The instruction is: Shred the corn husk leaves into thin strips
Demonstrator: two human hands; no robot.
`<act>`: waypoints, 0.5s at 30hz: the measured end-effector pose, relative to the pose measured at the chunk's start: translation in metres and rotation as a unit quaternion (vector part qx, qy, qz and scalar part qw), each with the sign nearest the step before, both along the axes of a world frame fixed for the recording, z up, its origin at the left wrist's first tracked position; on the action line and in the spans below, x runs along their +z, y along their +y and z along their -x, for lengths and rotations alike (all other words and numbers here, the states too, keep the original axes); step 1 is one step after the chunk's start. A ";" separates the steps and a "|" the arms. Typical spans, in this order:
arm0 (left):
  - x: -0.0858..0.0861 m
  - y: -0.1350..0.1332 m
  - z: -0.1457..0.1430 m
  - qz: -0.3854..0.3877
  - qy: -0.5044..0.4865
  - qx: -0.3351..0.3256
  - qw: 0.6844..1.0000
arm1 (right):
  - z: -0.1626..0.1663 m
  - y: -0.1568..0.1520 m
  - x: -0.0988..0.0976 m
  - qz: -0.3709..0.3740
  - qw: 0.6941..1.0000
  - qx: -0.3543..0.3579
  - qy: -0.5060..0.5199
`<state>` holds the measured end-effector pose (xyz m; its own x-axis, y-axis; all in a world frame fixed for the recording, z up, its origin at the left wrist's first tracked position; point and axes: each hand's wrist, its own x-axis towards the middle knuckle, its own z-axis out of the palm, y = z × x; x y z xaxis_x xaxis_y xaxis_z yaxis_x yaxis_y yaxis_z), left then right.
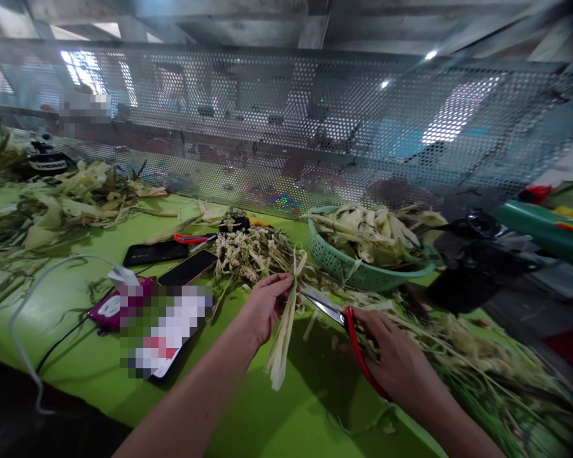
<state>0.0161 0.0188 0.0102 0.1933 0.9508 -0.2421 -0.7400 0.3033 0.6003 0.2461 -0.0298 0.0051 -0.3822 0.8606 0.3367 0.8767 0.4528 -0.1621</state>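
Observation:
My left hand (267,302) pinches a bundle of pale corn husk strips (284,340) near its tied or folded top. The strips hang down below the fingers over the green table. In my right hand (394,353) are scissors (356,350) with red handles, their blades pointing left toward the upper part of the bundle. The blade tips are close to the husk; whether they touch it I cannot tell. Just beyond my left hand lies a heap of small knotted husk pieces (248,254).
A green plastic basket (358,277) of husks stands behind the hands. Two phones (155,253), a red-handled tool (191,238), a purple power strip (119,308) with cables lie left. Loose husks (62,203) cover the far left; green strands lie right. A perforated metal screen (267,121) rises behind.

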 end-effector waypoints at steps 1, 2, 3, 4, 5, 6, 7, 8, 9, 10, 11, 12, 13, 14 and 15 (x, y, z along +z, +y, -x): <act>0.000 0.000 0.000 0.002 -0.001 0.002 1.000 | 0.000 0.000 0.000 -0.001 1.000 0.002 0.001; -0.001 0.000 0.000 0.002 -0.002 0.000 1.000 | 0.001 0.000 0.001 -0.002 1.000 0.004 0.002; -0.002 0.000 -0.001 -0.001 -0.001 -0.002 1.000 | 0.002 0.000 0.001 -0.003 1.000 0.005 0.002; -0.003 0.000 -0.001 -0.005 0.001 -0.004 1.000 | 0.002 -0.001 0.001 -0.004 1.000 0.004 0.003; -0.004 0.000 -0.002 -0.010 0.004 -0.006 1.000 | 0.002 -0.001 0.001 -0.004 1.000 0.002 0.003; -0.005 0.000 -0.003 -0.014 0.007 -0.008 1.000 | 0.003 -0.001 0.001 -0.002 1.000 -0.001 0.002; -0.005 -0.001 -0.004 -0.017 0.011 -0.011 1.000 | 0.003 -0.001 0.001 0.000 1.000 -0.004 0.002; -0.005 -0.002 -0.004 -0.017 0.016 -0.017 1.000 | 0.003 -0.001 0.001 0.002 1.000 -0.007 0.001; -0.005 -0.003 -0.005 -0.014 0.021 -0.025 0.999 | 0.003 -0.002 0.001 0.003 1.000 -0.010 0.001; -0.005 -0.004 -0.006 -0.010 0.025 -0.032 0.999 | 0.003 -0.002 0.001 0.004 1.000 -0.013 0.001; -0.004 -0.005 -0.006 -0.006 0.028 -0.040 0.999 | 0.003 -0.002 0.001 0.003 1.000 -0.015 0.001; -0.004 -0.006 -0.006 -0.003 0.030 -0.045 0.999 | 0.003 -0.002 0.001 0.000 1.000 -0.016 0.001; -0.003 -0.006 -0.006 -0.002 0.031 -0.047 0.998 | 0.003 -0.002 0.001 -0.005 1.000 -0.018 0.003; -0.003 -0.007 -0.006 -0.002 0.030 -0.047 0.998 | 0.002 -0.001 0.001 -0.009 1.000 -0.019 0.004; -0.002 -0.007 -0.006 -0.002 0.029 -0.046 0.999 | 0.002 -0.001 0.000 -0.013 1.000 -0.018 0.006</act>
